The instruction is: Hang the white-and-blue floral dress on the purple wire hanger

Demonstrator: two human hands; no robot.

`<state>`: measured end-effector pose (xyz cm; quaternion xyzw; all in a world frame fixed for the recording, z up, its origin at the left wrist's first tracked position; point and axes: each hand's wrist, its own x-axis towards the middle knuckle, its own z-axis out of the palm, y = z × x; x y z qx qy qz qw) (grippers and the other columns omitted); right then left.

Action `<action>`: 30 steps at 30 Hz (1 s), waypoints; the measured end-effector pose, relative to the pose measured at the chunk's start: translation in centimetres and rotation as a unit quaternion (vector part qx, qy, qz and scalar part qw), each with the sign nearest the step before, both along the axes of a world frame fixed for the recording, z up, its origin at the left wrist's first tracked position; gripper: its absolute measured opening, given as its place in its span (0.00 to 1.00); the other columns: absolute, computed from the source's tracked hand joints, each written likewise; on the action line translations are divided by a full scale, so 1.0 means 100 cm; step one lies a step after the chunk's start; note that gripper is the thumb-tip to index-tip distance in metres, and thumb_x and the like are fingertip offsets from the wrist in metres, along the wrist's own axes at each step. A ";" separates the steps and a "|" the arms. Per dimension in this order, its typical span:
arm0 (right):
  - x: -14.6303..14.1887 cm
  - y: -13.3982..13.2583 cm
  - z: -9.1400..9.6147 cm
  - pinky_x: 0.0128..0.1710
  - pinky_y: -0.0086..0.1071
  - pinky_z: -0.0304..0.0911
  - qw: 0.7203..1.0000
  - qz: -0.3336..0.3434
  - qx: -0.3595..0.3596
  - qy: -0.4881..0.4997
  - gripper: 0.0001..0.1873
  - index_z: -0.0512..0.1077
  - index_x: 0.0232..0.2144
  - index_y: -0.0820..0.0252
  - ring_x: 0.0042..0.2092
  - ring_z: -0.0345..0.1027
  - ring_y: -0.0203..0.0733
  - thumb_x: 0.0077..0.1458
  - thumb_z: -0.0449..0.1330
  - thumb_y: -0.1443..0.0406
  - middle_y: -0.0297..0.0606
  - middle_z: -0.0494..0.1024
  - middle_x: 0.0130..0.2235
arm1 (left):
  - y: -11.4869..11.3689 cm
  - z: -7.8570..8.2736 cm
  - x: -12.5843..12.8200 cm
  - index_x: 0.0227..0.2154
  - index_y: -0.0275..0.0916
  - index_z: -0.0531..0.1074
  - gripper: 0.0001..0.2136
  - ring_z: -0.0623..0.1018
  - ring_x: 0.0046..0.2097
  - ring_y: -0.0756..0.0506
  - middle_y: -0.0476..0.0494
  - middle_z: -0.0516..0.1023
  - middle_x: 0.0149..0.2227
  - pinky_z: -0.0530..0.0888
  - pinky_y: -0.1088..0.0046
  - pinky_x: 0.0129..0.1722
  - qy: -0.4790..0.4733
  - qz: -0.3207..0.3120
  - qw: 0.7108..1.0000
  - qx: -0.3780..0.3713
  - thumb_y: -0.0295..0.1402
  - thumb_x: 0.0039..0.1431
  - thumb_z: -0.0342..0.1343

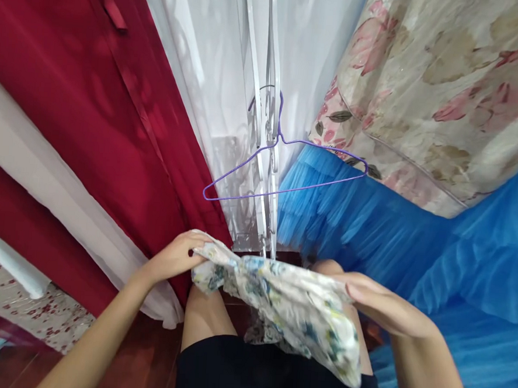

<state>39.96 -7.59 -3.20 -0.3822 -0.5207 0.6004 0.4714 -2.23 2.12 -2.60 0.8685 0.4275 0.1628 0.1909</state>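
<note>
A white cloth garment with a blue, green and yellow floral print (296,301) is stretched between my hands in front of my lap. My left hand (183,251) pinches its left upper corner, and my right hand (367,297) grips the right upper end. The lower part hangs loose and bunched, so its exact kind cannot be told. Beyond it, a purple wire hanger (281,190) hangs bare by its hook from a white rack (269,101), apart from both hands.
Long dark red fabric (126,133) and a pale panel (66,194) hang at left. On the right are a floral cream fabric (459,83) and a ruffled blue dress (456,270). White sheer cloth (219,57) hangs behind the rack. The floor (144,351) is reddish-brown.
</note>
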 end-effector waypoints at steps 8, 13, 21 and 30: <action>-0.020 0.100 0.057 0.24 0.30 0.60 0.936 -0.182 0.215 -0.212 0.34 0.72 0.56 0.58 0.28 0.67 0.40 0.44 0.70 0.63 0.35 0.77 0.31 | 0.055 0.068 -0.002 0.42 0.39 0.82 0.14 0.75 0.58 0.34 0.37 0.79 0.56 0.67 0.58 0.61 -0.145 0.091 0.981 0.093 0.42 0.61 0.60; 0.009 0.154 0.060 0.32 0.40 0.67 0.845 -0.370 0.285 -0.260 0.56 0.47 0.71 0.63 0.31 0.71 0.46 0.44 0.68 0.63 0.45 0.80 0.41 | 0.066 0.088 0.030 0.40 0.39 0.83 0.15 0.78 0.53 0.36 0.41 0.81 0.52 0.71 0.65 0.54 -0.182 0.052 0.981 0.030 0.43 0.55 0.66; 0.051 0.172 0.064 0.39 0.42 0.68 0.842 -0.325 0.204 -0.378 0.22 0.77 0.41 0.64 0.39 0.74 0.53 0.44 0.68 0.59 0.46 0.81 0.37 | 0.059 0.090 0.052 0.26 0.35 0.79 0.14 0.74 0.27 0.48 0.46 0.78 0.25 0.68 0.77 0.26 -0.321 0.030 0.931 -0.169 0.43 0.52 0.67; 0.051 0.192 0.075 0.50 0.42 0.67 0.845 -0.343 0.220 -0.346 0.45 0.68 0.59 0.68 0.48 0.72 0.53 0.38 0.72 0.61 0.50 0.78 0.49 | 0.055 0.079 0.078 0.26 0.33 0.78 0.13 0.76 0.24 0.48 0.46 0.79 0.23 0.72 0.75 0.25 -0.505 0.087 0.821 -0.251 0.36 0.40 0.70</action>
